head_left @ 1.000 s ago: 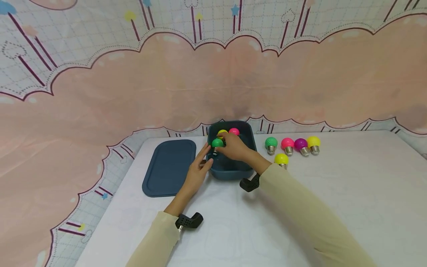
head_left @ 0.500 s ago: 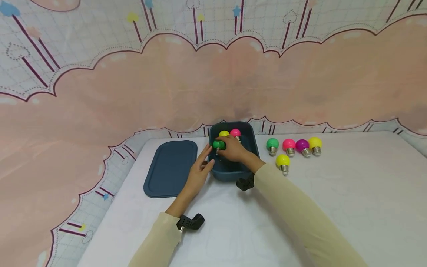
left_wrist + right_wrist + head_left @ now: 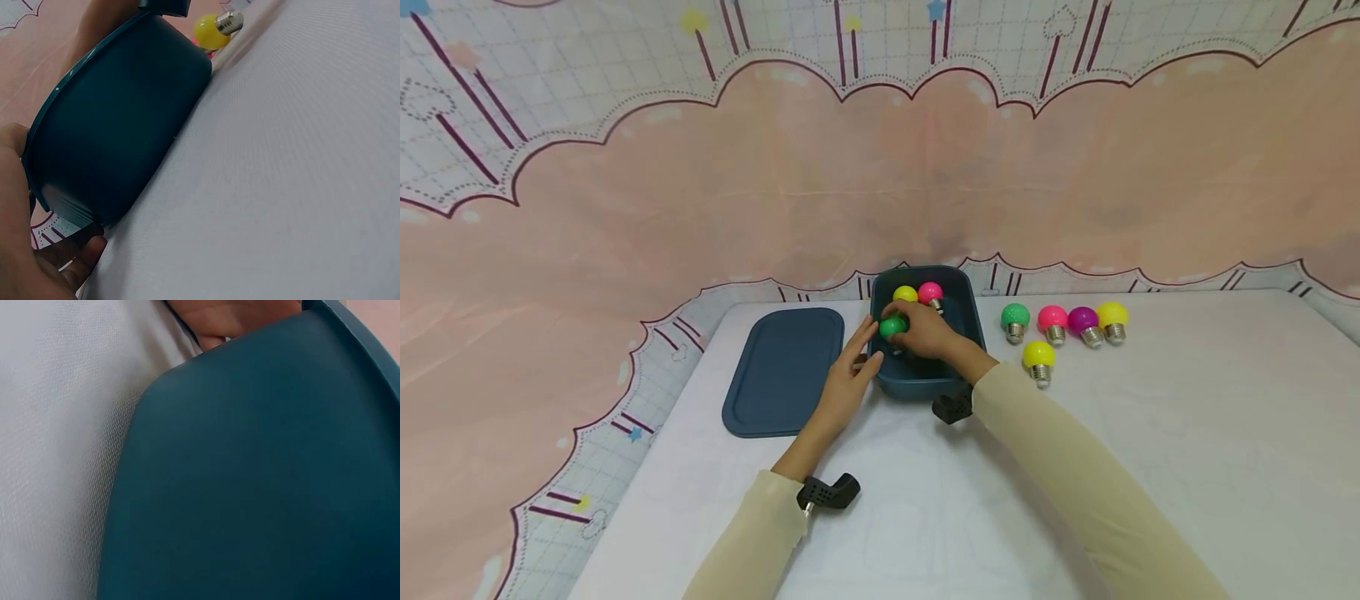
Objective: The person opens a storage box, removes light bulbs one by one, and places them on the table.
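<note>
Right hand (image 3: 925,329) pinches a round green light bulb with a metal screw base (image 3: 892,326) inside a deep, dark-blue, plastic-looking container (image 3: 925,390)

The green bulb is at the container's left side, between the thumb and fingers of the right hand; a grip round the globe probably suits its smooth curve. The left hand (image 3: 848,375) lies against the container's outer left side with its fingers extended, gripping nothing, apparently to keep it from sliding on the white cloth-covered surface (image 3: 1150,467). A round yellow bulb (image 3: 906,293) and a round pink bulb (image 3: 930,292) lie towards the container's far end, perhaps there to leave the near part free.

The flat dark-blue lid with rounded corners (image 3: 784,375) lies on the left, seemingly set aside so that the container stays open. On the right, five more round bulbs (image 3: 1052,317) lie within easy reach: green, pink, purple and yellow in a loose row, another yellow nearer the person.

No brand, label or writing can be read on the bulbs, container or lid.
</note>
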A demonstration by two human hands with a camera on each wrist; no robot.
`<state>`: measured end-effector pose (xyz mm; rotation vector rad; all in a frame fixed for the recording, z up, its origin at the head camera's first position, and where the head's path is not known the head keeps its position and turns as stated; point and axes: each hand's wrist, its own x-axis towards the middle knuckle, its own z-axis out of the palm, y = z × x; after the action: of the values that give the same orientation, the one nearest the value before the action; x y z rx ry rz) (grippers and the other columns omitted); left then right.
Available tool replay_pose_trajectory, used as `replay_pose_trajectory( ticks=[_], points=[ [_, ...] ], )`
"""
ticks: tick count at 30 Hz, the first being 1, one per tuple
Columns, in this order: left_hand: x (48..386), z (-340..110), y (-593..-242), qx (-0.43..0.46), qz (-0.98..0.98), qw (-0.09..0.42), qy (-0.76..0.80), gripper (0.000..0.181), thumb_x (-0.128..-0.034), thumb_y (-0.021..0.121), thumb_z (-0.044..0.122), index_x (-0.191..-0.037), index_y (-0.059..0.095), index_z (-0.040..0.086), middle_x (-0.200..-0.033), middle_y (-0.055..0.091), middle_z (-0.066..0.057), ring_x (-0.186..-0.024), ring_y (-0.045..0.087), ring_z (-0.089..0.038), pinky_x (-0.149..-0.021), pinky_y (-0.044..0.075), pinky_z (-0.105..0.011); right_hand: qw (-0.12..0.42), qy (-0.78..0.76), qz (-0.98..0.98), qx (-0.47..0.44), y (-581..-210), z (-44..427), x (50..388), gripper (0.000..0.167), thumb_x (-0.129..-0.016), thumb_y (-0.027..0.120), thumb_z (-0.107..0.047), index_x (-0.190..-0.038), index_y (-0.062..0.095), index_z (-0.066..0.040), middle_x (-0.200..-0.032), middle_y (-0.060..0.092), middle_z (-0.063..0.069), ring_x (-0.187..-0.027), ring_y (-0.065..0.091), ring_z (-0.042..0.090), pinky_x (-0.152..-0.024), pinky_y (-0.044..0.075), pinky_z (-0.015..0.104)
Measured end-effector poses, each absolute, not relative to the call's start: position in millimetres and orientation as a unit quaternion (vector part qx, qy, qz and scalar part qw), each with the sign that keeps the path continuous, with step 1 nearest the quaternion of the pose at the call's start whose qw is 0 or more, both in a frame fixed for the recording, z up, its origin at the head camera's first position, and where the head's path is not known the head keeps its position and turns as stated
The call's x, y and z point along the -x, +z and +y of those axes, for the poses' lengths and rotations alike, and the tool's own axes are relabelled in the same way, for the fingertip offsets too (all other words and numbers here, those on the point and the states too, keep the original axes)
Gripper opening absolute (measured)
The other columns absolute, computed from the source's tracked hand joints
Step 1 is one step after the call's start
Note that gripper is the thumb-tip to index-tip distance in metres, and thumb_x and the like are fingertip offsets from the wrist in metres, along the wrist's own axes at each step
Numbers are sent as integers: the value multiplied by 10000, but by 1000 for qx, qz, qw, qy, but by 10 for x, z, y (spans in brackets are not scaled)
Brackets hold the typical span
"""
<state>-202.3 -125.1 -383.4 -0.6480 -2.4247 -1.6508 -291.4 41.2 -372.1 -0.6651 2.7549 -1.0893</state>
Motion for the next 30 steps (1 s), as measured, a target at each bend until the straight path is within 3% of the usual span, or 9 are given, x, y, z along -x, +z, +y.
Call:
replay_pose_trajectory(
  ticks=[5,16,23,30],
  points=[
    [2020,-1254,-3842,211,-807,65,-548,494,-1006,488,92,-1461,337,-24,-1553,229,-152,-1320,372,-368,-989,390,-500,68,-349,910,213,-3726,406,2917,467,-925,643,-153,-1373,519,-107,-1358,522,141,-1141,528,301,-987,409,471],
    [2036,-1263,-3867,212,-802,60,-555,496,-1007,488,99,-1465,335,-17,-1559,219,-140,-1300,394,-362,-987,389,-499,70,-342,915,202,-3710,409,2909,440,-901,656,-151,-1330,570,-115,-1334,544,137,-1098,534,307,-956,427,474],
    [2035,-1253,-3858,213,-799,61,-559,499,-1002,493,80,-1462,333,-28,-1556,213,-160,-1218,458,-417,-952,418,-499,49,-366,908,197,-3633,525,2910,432,-882,668,-176,-1304,597,-119,-1256,589,150,-1057,554,286,-877,481,422],
    [2035,-1256,-3865,215,-798,69,-559,498,-996,503,75,-1456,345,-30,-1552,223,-163,-1242,443,-409,-954,412,-505,36,-404,891,206,-3461,661,2814,466,-889,683,-187,-1336,563,-132,-1231,582,132,-996,588,260,-793,512,375]
  ],
)
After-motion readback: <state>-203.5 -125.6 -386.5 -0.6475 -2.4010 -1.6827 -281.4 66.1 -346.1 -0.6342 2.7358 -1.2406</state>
